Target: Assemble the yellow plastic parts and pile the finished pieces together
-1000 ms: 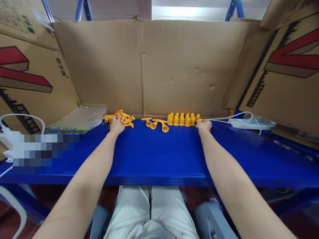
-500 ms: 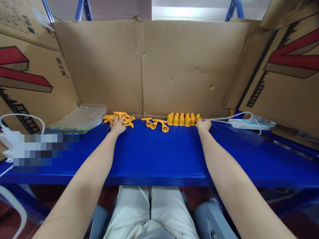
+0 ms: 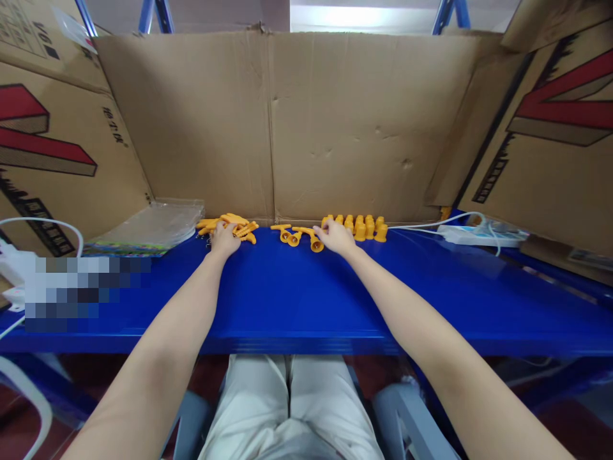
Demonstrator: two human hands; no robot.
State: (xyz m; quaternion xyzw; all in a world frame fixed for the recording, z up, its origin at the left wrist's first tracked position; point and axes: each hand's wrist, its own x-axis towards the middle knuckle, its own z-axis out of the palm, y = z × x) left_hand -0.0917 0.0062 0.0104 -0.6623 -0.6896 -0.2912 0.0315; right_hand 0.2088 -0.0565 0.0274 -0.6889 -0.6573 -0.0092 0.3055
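Observation:
My left hand [image 3: 225, 240] rests on a pile of orange plastic pieces [image 3: 234, 219], with its fingers spread among them; some fingertips are hidden. Small metal bits show at the pile's left edge. My right hand [image 3: 338, 237] is at the left end of a double row of upright orange cup-shaped pieces [image 3: 360, 231], covering some of them. Its thumb and forefinger are apart, close to the handle of an orange bell-shaped piece [image 3: 317, 244]. A couple more bell-shaped pieces [image 3: 294, 240] with cross-bar handles lie between my hands, their mouths facing me.
All this lies along the back of a blue table [image 3: 292, 287], against a cardboard panel [image 3: 345, 128]. Clear plastic bags [image 3: 153, 223] lie at the left. A white power strip [image 3: 479, 236] with cables is at the right. Printed cartons [image 3: 565, 166] flank both sides.
My right hand has moved left from the right end of the cup row to its left end, beside the bell-shaped pieces. My left hand stays on the pile.

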